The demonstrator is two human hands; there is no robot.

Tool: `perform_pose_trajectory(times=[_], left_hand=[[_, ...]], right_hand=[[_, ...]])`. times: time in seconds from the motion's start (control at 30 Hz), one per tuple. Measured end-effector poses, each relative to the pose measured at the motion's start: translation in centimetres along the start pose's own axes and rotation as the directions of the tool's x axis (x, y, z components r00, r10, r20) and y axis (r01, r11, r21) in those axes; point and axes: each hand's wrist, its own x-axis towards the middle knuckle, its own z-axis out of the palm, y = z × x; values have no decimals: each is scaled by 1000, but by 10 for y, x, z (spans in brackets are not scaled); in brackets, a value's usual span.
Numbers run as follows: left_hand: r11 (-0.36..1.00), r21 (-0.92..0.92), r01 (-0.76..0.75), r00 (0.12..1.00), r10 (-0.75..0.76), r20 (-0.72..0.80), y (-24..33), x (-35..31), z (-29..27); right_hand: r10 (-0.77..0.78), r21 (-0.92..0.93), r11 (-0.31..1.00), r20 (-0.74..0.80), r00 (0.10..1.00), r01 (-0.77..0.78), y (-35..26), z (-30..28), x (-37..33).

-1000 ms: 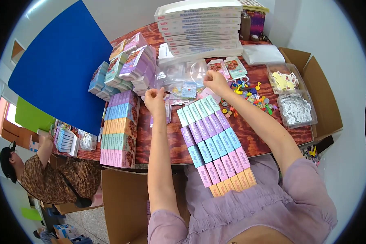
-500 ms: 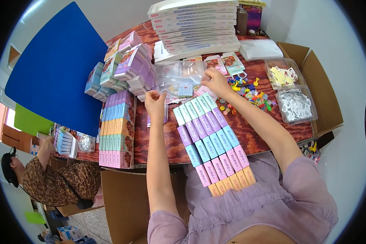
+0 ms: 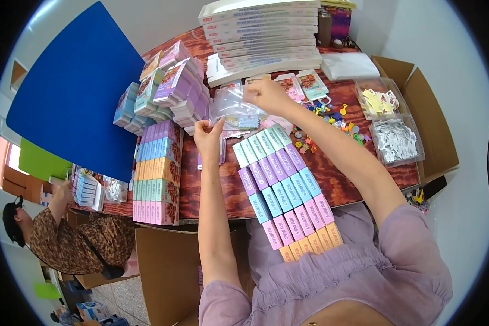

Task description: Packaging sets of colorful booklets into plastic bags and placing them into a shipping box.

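My left hand [image 3: 207,134] pinches the lower left corner of a clear plastic bag [image 3: 231,106]. My right hand [image 3: 264,93] grips the bag's upper right edge, so the bag is stretched between both hands above the wooden table [image 3: 364,163]. A small blue and white card shows through the plastic. Just below the hands lie two long rows of small pastel boxes [image 3: 282,185], running from the table toward my lap.
Flat white boxes [image 3: 261,32] are stacked at the back. Piles of purple and teal packs [image 3: 168,89] and a block of coloured boxes [image 3: 156,174] sit left. Small coloured charms [image 3: 331,122] and clear bins [image 3: 394,138] lie right. A blue board [image 3: 70,92] leans left; another person [image 3: 65,239] sits lower left.
Both hands have lifted the clear bag and spread it apart; my right hand moved up and away, and the view shifted slightly.
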Motion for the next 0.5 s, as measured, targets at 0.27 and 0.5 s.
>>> perform_pose_trajectory(times=[0.27,0.5], left_hand=[[984,-156,84,972,-115,-206,24,6,-4],[980,-148,135,986,-148,-75,32,6,-20]], right_hand=[[55,683,721,112,992,-118,-14,-9,5],[43,648,760,27,999,-50,-16,-30,2]])
